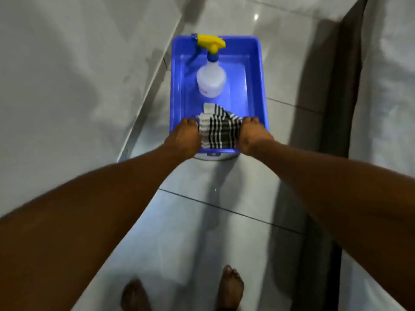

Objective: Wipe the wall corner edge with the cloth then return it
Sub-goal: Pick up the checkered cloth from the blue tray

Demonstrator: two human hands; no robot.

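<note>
A blue tub [258, 86] stands on the tiled floor [224, 221], with a grey wall [67, 75] to its left. Both arms reach down to the tub's near end. The left hand [185, 136] and the right hand [252, 135] grip a checked cloth [216, 131] from either side — the left hand on its left edge, the right hand on its right edge. The fingers of each hand are curled down over the cloth and hidden past the knuckles, closed on the fabric. The cloth is bunched between the hands and lies over the near rim of the tub, its far end reaching down inside.

Farther back in the tub a spray bottle [211, 80] stands upright — white body, yellow head, blue trigger pointing left. It is apart from the cloth.

Two bare feet show at the near edge of the view, the right foot [231, 287] sharper than the left foot [133, 296]. A dark strip [336, 108] runs along the floor at right.
</note>
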